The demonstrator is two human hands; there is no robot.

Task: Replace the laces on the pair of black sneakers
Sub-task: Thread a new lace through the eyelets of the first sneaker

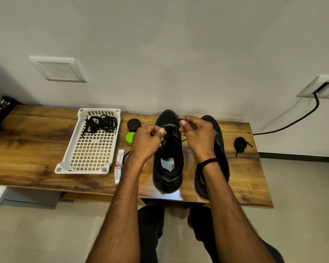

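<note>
Evidently the job is in its middle stretch. On the wooden table (27, 149) the centre sneaker (168, 149) stands with its heel toward the person. Both hands work at its eyelet rows. The left hand (148, 139) and the right hand (197, 133) each pinch a strand of the black lace (169, 130) between thumb and curled fingers, just above the tongue. Loose ends trail off to either side, so this shoe looks only partly threaded. Whether the lace is going in or coming out cannot be told.

The second sneaker (221, 147) lies just beside it, largely hidden behind the right forearm; its lacing is not visible. A tangle of black laces (101, 124) sits in the white perforated basket (83, 171), and a coiled lace (240, 144) lies on the table well to the right. That suggests one pair of laces is already off and a fresh lace waits, leaving at least the second shoe to do.
</note>
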